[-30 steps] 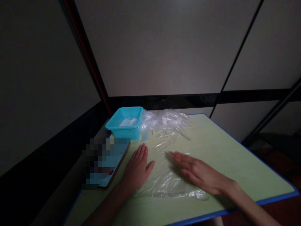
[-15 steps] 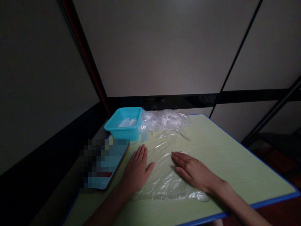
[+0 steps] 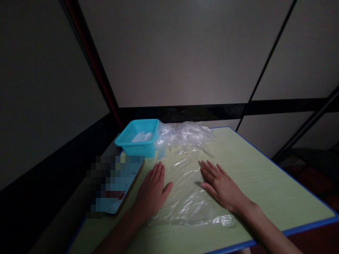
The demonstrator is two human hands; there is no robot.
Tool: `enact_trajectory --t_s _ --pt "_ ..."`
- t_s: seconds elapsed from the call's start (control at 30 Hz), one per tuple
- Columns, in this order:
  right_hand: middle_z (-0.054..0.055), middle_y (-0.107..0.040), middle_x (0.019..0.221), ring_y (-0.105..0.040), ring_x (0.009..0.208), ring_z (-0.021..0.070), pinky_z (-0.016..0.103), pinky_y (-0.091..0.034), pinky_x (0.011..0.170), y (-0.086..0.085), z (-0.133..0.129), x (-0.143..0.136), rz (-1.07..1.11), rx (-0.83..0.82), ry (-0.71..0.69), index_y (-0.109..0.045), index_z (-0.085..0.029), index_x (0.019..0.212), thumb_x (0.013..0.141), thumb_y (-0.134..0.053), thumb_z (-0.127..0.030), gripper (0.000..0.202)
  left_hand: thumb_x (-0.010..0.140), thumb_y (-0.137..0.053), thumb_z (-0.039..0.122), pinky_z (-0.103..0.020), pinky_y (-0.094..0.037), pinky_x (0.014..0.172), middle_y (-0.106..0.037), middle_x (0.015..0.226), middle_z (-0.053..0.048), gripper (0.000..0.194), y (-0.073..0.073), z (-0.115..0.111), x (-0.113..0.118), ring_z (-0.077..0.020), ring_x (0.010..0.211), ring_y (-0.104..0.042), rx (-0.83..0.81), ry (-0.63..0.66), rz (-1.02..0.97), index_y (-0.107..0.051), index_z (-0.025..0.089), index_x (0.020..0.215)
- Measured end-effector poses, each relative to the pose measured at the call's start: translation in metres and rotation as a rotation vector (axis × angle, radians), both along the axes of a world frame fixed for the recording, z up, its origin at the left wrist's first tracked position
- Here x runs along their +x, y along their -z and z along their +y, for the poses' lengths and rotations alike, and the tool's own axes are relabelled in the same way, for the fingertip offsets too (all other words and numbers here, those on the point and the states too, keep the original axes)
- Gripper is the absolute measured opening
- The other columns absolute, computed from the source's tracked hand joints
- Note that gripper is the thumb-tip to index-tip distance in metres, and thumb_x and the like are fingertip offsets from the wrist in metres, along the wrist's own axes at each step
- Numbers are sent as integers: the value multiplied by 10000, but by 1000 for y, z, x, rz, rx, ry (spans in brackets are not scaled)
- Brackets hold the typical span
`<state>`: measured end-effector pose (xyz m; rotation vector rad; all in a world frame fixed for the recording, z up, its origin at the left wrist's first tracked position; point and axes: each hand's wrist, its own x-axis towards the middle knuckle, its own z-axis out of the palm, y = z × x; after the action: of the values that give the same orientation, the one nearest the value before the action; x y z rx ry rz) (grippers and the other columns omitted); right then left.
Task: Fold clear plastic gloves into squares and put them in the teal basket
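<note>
A clear plastic bag [image 3: 186,197] lies flat on the pale green table [image 3: 265,180]. My left hand [image 3: 152,192] rests palm down on the bag's left edge, fingers together and pointing away from me. My right hand [image 3: 221,185] lies flat on the bag's right side, fingers spread a little. Neither hand grips anything.
A turquoise plastic tub [image 3: 138,137] stands at the table's far left corner, with something white inside. A heap of crumpled clear plastic bags [image 3: 185,135] lies beside it. A blurred flat object [image 3: 115,183] lies at the left edge. Grey walls close in behind.
My right hand has slid across the bag to the right and away from me, turning from sideways to pointing forward. My left hand has stayed in place.
</note>
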<state>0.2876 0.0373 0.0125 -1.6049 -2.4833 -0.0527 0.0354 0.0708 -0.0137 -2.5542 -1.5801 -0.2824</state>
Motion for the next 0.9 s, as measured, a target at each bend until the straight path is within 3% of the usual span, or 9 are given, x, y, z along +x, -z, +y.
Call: enact_trajectory --t_s 0.33,0.7,0.8,0.9 --pt "37 -189 1438 -168 1322 205 449 -196 1067 13 -4 18 38 -95 46 -174 -177 1391 886 -228 -547 628 854 -350 409 -417 -312 1013 -344 1359 -222 574 3 1 -1 -288 1277 -289 18 3 -20 -382 -3 1253" --pt "37 -219 1431 -164 1321 208 463 -195 1061 11 -6 16 39 -86 78 -188 -190 1385 893 -212 -533 600 830 -349 509 -431 -290 1019 -268 1371 -276 709 0 4 -7 -310 1286 -225 -47 -38 -30 -302 -35 1283" --pt "40 -230 1430 -176 1318 210 465 -203 1057 12 -6 16 44 -73 75 -207 -188 1382 899 -209 -518 584 843 -306 529 -445 -295 1012 -250 1376 -278 716 -7 4 -11 -310 1290 -202 -77 -34 -39 -288 -32 1288" --pt "37 -251 1425 -193 1315 209 465 -213 1053 14 -6 16 60 -44 71 -209 -209 1381 908 -214 -493 551 853 -302 518 -438 -274 1027 -235 1396 -244 689 -24 -4 2 -290 1302 -187 -50 50 -40 -288 -5 1300"
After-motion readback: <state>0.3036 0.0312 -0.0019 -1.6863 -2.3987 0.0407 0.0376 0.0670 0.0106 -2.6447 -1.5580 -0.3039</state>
